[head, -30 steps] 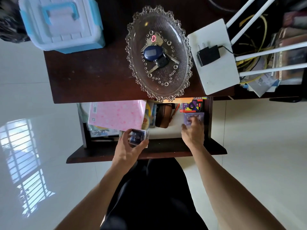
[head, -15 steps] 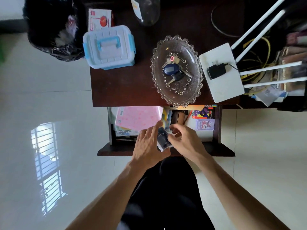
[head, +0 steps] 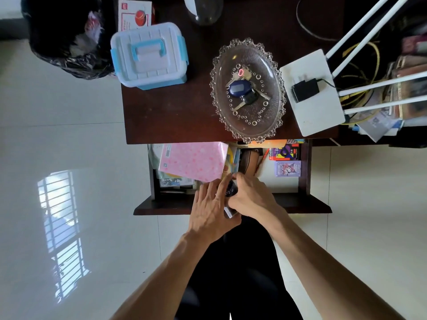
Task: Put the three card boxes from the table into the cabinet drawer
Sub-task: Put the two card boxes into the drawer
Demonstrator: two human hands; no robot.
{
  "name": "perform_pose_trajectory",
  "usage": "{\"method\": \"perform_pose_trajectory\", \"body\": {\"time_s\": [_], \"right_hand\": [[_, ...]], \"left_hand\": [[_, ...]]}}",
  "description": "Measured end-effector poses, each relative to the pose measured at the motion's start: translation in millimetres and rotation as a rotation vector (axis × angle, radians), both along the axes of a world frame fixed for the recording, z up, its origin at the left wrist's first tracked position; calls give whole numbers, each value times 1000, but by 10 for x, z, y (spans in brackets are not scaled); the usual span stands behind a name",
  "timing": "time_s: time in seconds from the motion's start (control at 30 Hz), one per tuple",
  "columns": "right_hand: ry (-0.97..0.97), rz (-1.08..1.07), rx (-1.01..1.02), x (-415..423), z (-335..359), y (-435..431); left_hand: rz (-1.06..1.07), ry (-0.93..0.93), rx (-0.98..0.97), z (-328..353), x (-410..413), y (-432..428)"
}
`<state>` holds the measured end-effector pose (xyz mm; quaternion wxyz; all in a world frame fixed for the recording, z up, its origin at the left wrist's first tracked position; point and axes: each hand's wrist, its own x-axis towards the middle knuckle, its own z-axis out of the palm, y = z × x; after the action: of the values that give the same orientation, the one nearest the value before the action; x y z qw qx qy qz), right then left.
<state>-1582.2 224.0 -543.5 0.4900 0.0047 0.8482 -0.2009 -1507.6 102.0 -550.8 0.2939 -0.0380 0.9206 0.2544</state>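
Note:
The cabinet drawer stands pulled out below the dark table top. Two card boxes lie in its right part: a red and black one at the back and a purple one just in front of it. A third card box, dark with a clear case, is held over the drawer's front edge between both hands. My left hand wraps it from the left and my right hand grips it from the right, so most of it is hidden.
In the drawer lie a pink notebook, a brown case and papers. On the table stand a white and blue plastic box, a glass dish with keys and a white router. A black bag sits left.
My right hand left the purple box in the drawer and came left to the box in my left hand. Both hands now close on it. The view has pulled back.

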Motion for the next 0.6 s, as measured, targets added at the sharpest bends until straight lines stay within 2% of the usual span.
{"method": "perform_pose_trajectory", "body": {"time_s": [0.23, 0.4, 0.6], "right_hand": [[121, 143, -12, 4, -115, -114], [277, 369, 48, -55, -333, 83], [305, 623, 185, -78, -683, 545]], "left_hand": [[129, 15, 27, -73, 55, -79], [260, -131, 101, -177, -13, -272], [144, -306, 73, -488, 108, -588]]}}
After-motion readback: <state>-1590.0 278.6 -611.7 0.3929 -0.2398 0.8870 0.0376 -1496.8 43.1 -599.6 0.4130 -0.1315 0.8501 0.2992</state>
